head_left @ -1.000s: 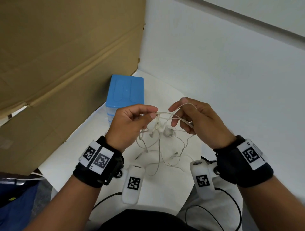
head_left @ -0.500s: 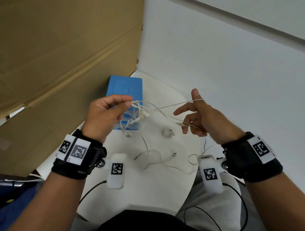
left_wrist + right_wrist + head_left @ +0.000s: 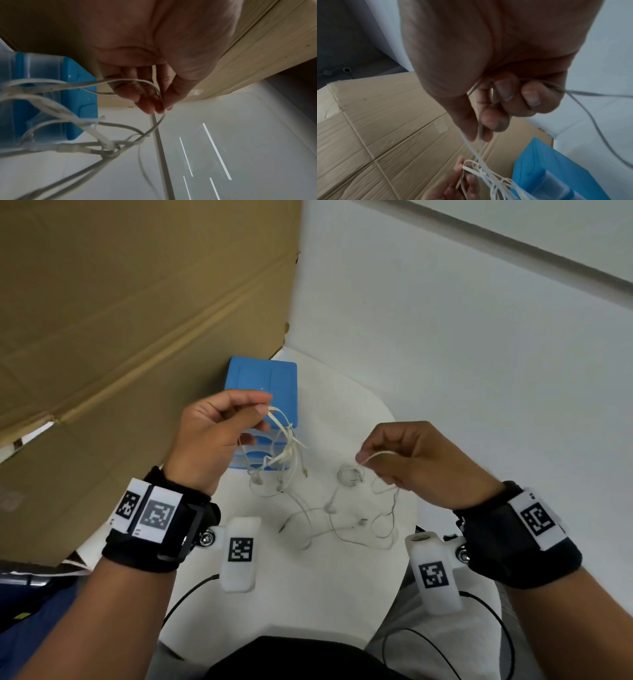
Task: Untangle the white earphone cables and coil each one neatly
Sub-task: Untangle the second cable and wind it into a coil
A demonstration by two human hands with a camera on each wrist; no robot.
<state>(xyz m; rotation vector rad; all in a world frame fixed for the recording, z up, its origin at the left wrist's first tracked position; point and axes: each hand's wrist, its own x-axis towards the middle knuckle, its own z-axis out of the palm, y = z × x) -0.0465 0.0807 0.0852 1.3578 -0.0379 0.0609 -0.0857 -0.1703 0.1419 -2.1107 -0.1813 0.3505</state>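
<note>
White round table (image 3: 349,594) by cardboard (image 3: 137,302); both hands' fingers (image 3: 253,412) pinch earphone cables (image 3: 287,453).

Left hand (image 3: 219,436): raised, thumb and fingertips pinched together, remaining fingers curled. Right hand (image 3: 418,463): raised alongside, apart, fingers curled, thumb-forefinger pinch. Both wrists banded.

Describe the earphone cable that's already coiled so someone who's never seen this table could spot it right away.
Start at the blue-lidded box at the back of the white table. To its right, just below the right hand, lies the small coiled cable. It alone is wound into a tight ring; the other cables sprawl loose or hang knotted from the left hand.
</note>
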